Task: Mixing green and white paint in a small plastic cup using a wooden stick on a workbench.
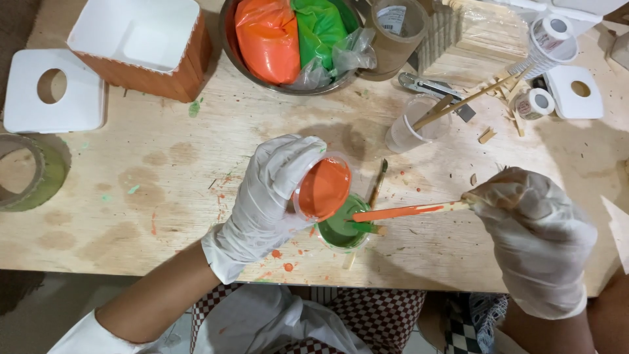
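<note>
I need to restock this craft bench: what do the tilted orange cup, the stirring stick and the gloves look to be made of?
Cup: thin clear plastic, probably; its rim shows see-through around the orange paint. Stick: pale bare wood, seemingly, paint-coated toward the tip. Gloves on left hand and right hand: thin, matte white, wrinkled, likely latex or similar.

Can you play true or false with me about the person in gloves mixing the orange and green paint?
1. The left hand holds a tilted cup of orange paint. True.
2. The right hand holds a blue paintbrush. False: it holds a wooden stick coated in orange paint.
3. The cup of green paint sits under the orange cup. True.
4. The metal bowl holds apples. False: it holds an orange bag and a green bag.
5. Both hands are bare. False: both wear white gloves.
</note>
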